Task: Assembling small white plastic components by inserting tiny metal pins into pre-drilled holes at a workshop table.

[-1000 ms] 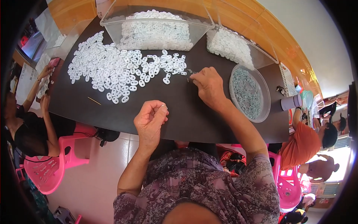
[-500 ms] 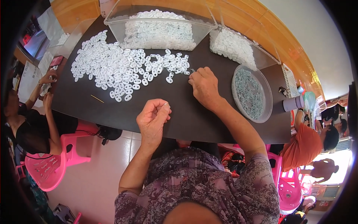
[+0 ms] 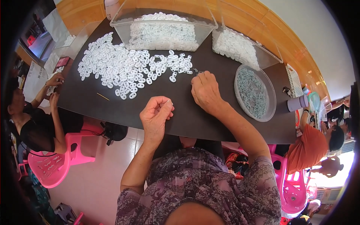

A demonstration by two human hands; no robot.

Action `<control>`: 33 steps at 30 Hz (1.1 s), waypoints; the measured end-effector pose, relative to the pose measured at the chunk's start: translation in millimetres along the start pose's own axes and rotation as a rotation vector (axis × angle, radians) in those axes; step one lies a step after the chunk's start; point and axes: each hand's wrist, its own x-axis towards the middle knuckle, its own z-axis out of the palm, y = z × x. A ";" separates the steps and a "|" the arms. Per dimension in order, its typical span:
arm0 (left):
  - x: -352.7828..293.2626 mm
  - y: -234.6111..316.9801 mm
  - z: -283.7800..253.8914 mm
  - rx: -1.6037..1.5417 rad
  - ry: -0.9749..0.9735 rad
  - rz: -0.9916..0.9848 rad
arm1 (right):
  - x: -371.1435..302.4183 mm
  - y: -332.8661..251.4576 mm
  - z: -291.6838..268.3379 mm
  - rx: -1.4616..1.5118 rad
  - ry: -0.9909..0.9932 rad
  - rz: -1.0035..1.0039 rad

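Note:
My left hand [image 3: 154, 117] is raised over the table's near edge, fingers curled and the thumb pressed against the index finger. A tiny pale bit shows at its fingertips, too small to name. To its right, my right hand [image 3: 206, 92] rests low over the dark tabletop, back up and fingers bent together; its fingertips are hidden. Just beyond its knuckles lie a few small grey metal-looking pieces [image 3: 197, 71]. Left of them spreads a pile of white oval plastic pieces with two holes each [image 3: 112, 63]. A round clear tub [image 3: 272, 98] of similar grey pieces stands at right.
Two clear bins, one large [image 3: 210, 27] and one smaller [image 3: 270, 62], hold white pieces at the back. A thin wooden stick [image 3: 102, 96] lies at left, and a purple-grey cup [image 3: 297, 104] stands at the right edge. Other people sit on pink chairs at both sides.
The view has shifted slightly. My right hand has drawn a little back from the small grey pieces, so more of them shows. My left hand keeps its pinch.

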 end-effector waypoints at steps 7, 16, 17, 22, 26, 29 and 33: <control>-0.6 10.0 1.1 -0.066 0.003 -0.069 | -5.4 -27.8 -28.0 0.557 -0.043 0.240; -9.6 8.9 2.6 -0.127 -0.041 -0.146 | -2.2 -53.2 -49.4 1.077 -0.217 0.635; -10.1 8.8 3.0 -0.132 -0.049 -0.153 | -2.4 -53.7 -49.2 1.113 -0.192 0.660; -13.0 8.5 2.5 -0.117 -0.053 -0.150 | -2.7 -60.5 -49.0 1.117 -0.210 0.667; -14.3 8.2 2.1 -0.110 -0.048 -0.143 | -3.5 -63.7 -48.4 1.096 -0.195 0.661; -14.9 8.0 1.8 -0.080 -0.030 -0.144 | -4.7 -65.3 -45.3 1.105 -0.177 0.659; -16.2 6.7 2.6 -0.061 -0.020 -0.114 | -3.1 -69.3 -46.1 1.032 -0.153 0.642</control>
